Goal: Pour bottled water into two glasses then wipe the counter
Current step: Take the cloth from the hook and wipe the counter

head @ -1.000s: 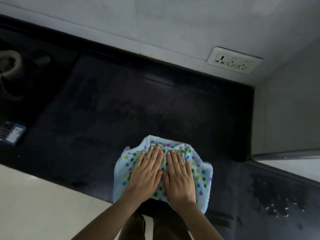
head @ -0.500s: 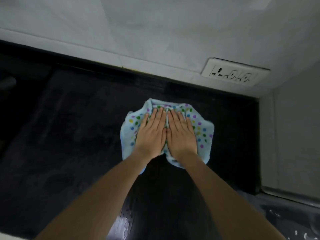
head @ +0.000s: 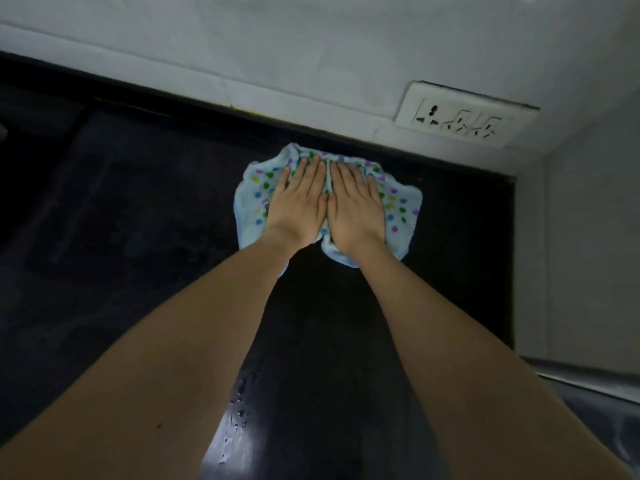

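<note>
Under both flat hands (head: 327, 206), cloth (head: 398, 209) lies on counter (head: 138, 237).

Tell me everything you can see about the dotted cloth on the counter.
The cloth is light blue with small dots in green, purple, yellow, blue and pink, and looks like soft towelling. It lies bunched and wrinkled, not spread flat, on the dark counter, close to the back edge where the white wall begins, below and left of the socket plate. The left hand and right hand press on it side by side with straight fingers, covering its middle.
</note>
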Demonstrator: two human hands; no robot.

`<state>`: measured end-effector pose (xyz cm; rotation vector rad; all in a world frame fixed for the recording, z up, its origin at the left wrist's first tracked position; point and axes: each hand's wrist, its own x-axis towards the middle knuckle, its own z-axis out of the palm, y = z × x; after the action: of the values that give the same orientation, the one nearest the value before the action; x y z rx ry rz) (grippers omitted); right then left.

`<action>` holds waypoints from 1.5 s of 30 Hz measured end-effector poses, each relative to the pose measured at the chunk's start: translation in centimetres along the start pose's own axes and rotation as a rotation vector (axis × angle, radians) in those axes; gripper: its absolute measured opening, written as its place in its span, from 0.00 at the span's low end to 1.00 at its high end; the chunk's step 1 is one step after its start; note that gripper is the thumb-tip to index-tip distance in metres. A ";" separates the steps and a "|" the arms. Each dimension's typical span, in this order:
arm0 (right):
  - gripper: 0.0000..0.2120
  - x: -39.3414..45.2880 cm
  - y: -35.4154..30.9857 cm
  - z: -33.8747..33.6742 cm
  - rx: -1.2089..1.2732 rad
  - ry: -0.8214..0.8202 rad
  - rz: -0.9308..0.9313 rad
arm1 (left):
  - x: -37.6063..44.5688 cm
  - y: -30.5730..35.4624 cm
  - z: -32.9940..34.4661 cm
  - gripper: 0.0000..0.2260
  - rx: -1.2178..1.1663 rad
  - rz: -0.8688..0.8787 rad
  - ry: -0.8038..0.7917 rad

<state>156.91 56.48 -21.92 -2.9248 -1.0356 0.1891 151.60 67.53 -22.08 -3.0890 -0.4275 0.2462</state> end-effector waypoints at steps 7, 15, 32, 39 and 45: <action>0.26 -7.3 -0.9 1.3 0.014 -0.005 0.062 | -6.9 1.5 1.1 0.26 -0.063 0.066 0.029; 0.28 -22.0 -2.8 2.2 0.036 -0.050 0.151 | -20.4 5.5 2.5 0.25 -0.037 0.186 0.032; 0.28 -37.1 -5.0 3.8 0.091 -0.028 0.230 | -33.4 9.0 4.0 0.27 -0.066 0.395 -0.015; 0.27 -32.0 -1.8 3.0 0.073 -0.012 0.257 | -27.2 10.1 3.0 0.27 -0.088 0.408 0.004; 0.27 -25.4 2.1 2.5 0.066 -0.013 0.268 | -20.0 11.2 2.1 0.26 -0.089 0.388 0.031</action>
<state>138.29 38.86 -21.89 -2.9940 -0.6210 0.2435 135.22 51.34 -21.51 -3.2320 0.1722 0.1852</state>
